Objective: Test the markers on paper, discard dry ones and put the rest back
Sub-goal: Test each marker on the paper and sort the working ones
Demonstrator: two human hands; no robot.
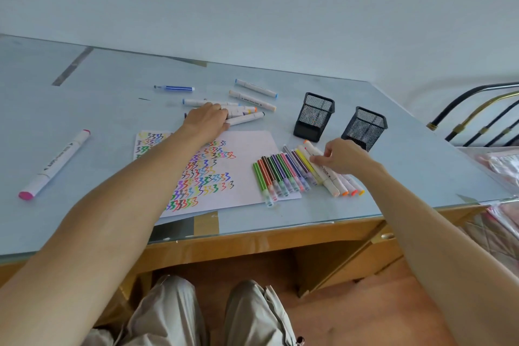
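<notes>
A white paper sheet (250, 154) covered with coloured zigzag scribbles lies in the middle of the desk. My left hand (206, 121) rests palm down on a cluster of white markers (244, 118) beyond the paper. A row of thin coloured markers (278, 174) lies at the paper's right edge, with several white markers (341, 185) next to them. My right hand (341, 156) pinches one of those white markers (323, 171) near its middle. Two black mesh pen holders (314, 116) (363, 128) stand behind the row.
A pink-capped white marker (54, 164) lies alone at the left. A blue marker (174, 88) and two white markers (254, 95) lie further back. The glass desk top (84, 109) ends at a wall behind. A metal bed frame (477, 115) stands right.
</notes>
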